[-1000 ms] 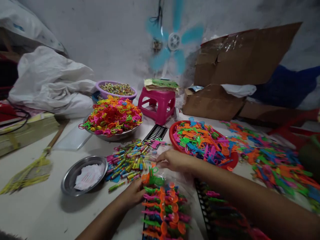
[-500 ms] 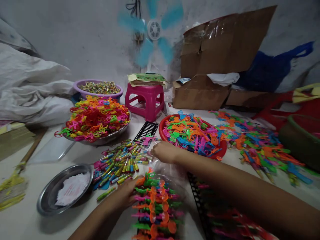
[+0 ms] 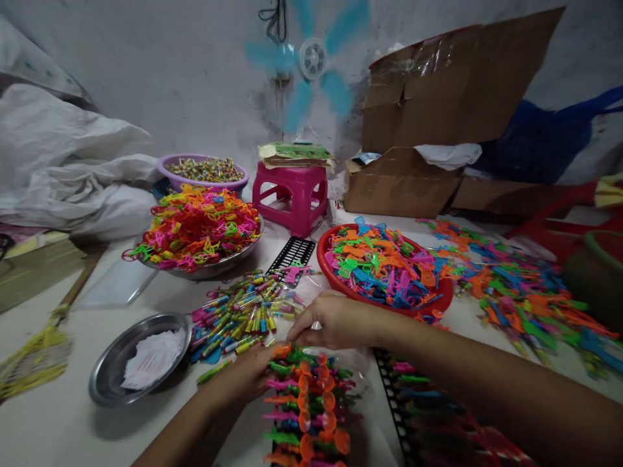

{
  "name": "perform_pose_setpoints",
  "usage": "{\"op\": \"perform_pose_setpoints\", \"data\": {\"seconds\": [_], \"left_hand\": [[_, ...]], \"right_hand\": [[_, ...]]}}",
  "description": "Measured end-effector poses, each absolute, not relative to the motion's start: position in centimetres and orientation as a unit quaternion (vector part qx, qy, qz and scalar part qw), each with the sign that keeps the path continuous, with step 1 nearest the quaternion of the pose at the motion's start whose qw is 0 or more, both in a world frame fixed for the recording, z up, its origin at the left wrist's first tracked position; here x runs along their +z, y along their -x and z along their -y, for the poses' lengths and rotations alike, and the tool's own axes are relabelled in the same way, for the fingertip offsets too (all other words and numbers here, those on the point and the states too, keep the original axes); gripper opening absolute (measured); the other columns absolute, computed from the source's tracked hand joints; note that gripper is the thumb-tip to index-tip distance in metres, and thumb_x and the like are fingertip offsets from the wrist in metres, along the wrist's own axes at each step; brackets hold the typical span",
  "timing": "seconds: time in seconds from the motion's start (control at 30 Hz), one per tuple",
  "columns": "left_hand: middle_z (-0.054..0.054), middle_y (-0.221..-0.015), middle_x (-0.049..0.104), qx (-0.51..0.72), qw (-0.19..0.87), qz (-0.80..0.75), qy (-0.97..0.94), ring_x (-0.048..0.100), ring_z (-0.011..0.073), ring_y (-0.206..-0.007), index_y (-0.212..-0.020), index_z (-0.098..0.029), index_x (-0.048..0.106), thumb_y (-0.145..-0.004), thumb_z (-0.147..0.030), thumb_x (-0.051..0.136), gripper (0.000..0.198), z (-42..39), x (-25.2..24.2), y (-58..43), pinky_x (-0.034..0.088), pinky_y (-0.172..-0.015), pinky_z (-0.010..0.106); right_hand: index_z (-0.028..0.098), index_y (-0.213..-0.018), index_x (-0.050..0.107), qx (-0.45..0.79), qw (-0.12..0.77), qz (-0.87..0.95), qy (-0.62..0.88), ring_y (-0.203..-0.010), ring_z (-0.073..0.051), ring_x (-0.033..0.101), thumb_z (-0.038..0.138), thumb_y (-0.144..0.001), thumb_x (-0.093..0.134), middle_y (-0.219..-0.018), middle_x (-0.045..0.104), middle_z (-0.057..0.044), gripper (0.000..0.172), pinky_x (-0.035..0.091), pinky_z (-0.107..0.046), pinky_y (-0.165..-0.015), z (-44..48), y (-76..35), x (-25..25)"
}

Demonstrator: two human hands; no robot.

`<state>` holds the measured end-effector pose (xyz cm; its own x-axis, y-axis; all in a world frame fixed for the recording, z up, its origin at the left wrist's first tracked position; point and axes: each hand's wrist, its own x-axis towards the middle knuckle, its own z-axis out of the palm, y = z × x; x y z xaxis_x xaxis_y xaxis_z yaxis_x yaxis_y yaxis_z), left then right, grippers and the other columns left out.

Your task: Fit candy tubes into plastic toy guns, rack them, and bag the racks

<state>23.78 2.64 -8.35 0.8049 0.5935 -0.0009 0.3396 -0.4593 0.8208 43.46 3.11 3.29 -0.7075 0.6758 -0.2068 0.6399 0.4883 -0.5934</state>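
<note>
Right hand [image 3: 335, 319] had drawn back toward the left hand [image 3: 253, 375], to the far end of the toy row [image 3: 304, 401]. Left hand touched that end; could not tell either grip. Row lay between metal dish [image 3: 109, 383] and black rack [image 3: 390, 392].

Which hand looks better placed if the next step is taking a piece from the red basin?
Probably the right: the right hand is close to the red basin, while the left hand is farther off, at the row of colorful toys.
</note>
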Motion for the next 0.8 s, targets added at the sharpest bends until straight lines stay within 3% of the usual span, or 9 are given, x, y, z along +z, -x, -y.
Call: {"op": "perform_pose_setpoints", "data": {"seconds": [0.13, 0.27, 0.37, 0.6, 0.8], "left_hand": [[0.003, -0.096, 0.063, 0.169, 0.413, -0.297, -0.844, 0.056, 0.0139, -0.086, -0.099, -0.019, 0.055, -0.079, -0.023, 0.048, 0.021, -2.3, -8.9, -23.9, 0.043, -0.079, 0.024], [0.006, -0.097, 0.064, 0.216, 0.490, -0.318, -0.782, 0.059, 0.0146, -0.083, -0.103, -0.017, 0.053, -0.074, -0.023, 0.056, 0.029, -2.0, -11.2, -23.9, 0.047, -0.071, 0.023], [0.007, -0.092, 0.064, 0.244, 0.517, -0.334, -0.749, 0.060, 0.0154, -0.080, -0.097, -0.015, 0.056, -0.074, -0.026, 0.058, 0.025, -2.0, -12.5, -23.9, 0.048, -0.069, 0.024], [0.005, -0.089, 0.066, 0.215, 0.500, -0.315, -0.778, 0.061, 0.0159, -0.079, -0.099, -0.016, 0.060, -0.073, -0.031, 0.060, 0.030, -2.0, -11.1, -24.0, 0.048, -0.068, 0.023], [0.001, -0.077, 0.066, 0.216, 0.426, -0.332, -0.813, 0.057, 0.0130, -0.067, -0.086, -0.016, 0.064, -0.071, -0.032, 0.061, 0.023, -1.6, -10.7, -23.7, 0.043, -0.061, 0.020]], "right_hand": [[0.017, -0.093, 0.069, 0.297, 0.077, 0.867, 0.393, -0.072, -0.011, 0.064, 0.014, -0.074, 0.061, -0.085, 0.071, -0.003, 0.022, 0.044, -0.016, -0.066, -3.8, -43.2, 1.6], [0.017, -0.089, 0.071, 0.278, 0.111, 0.856, 0.421, -0.069, -0.011, 0.065, 0.014, -0.072, 0.063, -0.081, 0.072, -0.001, 0.019, 0.044, -0.016, -0.063, -4.1, -42.8, 0.9], [0.016, -0.089, 0.071, 0.268, 0.126, 0.860, 0.416, -0.072, -0.012, 0.065, 0.011, -0.073, 0.061, -0.082, 0.071, -0.002, 0.019, 0.045, -0.016, -0.064, -3.9, -42.5, 0.9], [0.017, -0.085, 0.071, 0.276, 0.102, 0.856, 0.425, -0.062, -0.010, 0.063, 0.012, -0.071, 0.063, -0.075, 0.071, -0.001, 0.017, 0.043, -0.016, -0.058, -3.3, -42.4, 1.4], [0.015, -0.083, 0.071, 0.287, 0.094, 0.873, 0.383, -0.065, -0.011, 0.064, 0.000, -0.066, 0.059, -0.075, 0.071, -0.002, 0.025, 0.044, -0.015, -0.059, -2.9, -42.2, 0.6]]}}
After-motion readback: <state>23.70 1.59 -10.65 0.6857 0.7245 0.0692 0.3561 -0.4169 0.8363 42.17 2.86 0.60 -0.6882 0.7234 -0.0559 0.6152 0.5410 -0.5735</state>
